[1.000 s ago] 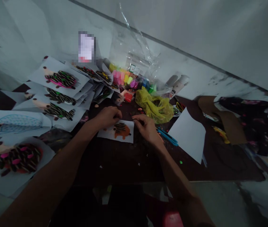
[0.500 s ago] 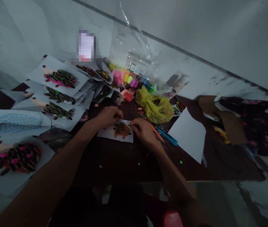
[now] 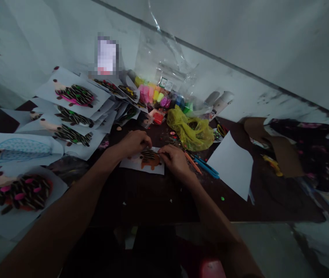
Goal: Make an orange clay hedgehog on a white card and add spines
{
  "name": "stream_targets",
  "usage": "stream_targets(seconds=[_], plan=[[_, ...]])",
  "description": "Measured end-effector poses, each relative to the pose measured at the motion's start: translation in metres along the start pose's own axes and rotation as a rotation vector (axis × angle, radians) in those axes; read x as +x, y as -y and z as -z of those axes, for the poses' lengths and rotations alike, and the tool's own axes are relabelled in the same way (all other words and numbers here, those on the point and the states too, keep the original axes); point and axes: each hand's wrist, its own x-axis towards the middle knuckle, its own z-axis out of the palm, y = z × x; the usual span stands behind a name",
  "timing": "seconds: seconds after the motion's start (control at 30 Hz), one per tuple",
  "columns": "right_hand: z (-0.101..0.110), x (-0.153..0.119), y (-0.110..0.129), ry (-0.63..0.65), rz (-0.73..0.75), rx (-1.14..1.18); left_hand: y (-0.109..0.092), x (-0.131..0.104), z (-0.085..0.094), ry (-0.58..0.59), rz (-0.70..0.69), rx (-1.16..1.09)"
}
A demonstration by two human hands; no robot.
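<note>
A small white card (image 3: 129,165) lies on the dark table, bearing an orange clay hedgehog (image 3: 152,163) with striped sunflower seeds (image 3: 149,155) on its back. My right hand (image 3: 176,159) is at the card's right side, thumb and index finger pinched on a seed at the right end of the seed rows. The seed is mostly covered by the fingertips. At the card's upper left edge rests my left hand (image 3: 137,141), its fingers curled and closed; whatever is between them is too small to make out.
Finished hedgehog cards (image 3: 74,94) are piled at the left. Behind the hands are a knotted yellow plastic bag (image 3: 191,129) and a clear bag of coloured clay (image 3: 161,94). Blue scissors (image 3: 207,168), an orange tool (image 3: 193,163) and a white sheet (image 3: 230,166) lie right.
My right fingertips have moved slightly left, onto the right end of the seed rows. My left hand stays nearly in place, and the card lies as before.
</note>
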Motion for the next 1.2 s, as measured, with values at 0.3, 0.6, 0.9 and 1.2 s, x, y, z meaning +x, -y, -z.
stream_targets(seconds=[0.3,0.6,0.9,1.2], plan=[[-0.002,0.001,0.001,0.015,-0.019,-0.027,0.002,0.001,-0.003,-0.005,0.003,0.011],[-0.004,0.002,0.002,0.06,-0.013,-0.063,0.003,0.001,-0.003,-0.009,-0.014,-0.001],[-0.008,0.005,0.003,0.096,0.011,-0.242,-0.002,0.0,-0.001,-0.009,-0.012,0.005],[0.006,0.001,-0.001,-0.055,-0.048,-0.225,0.0,0.001,-0.002,-0.017,-0.015,0.016]])
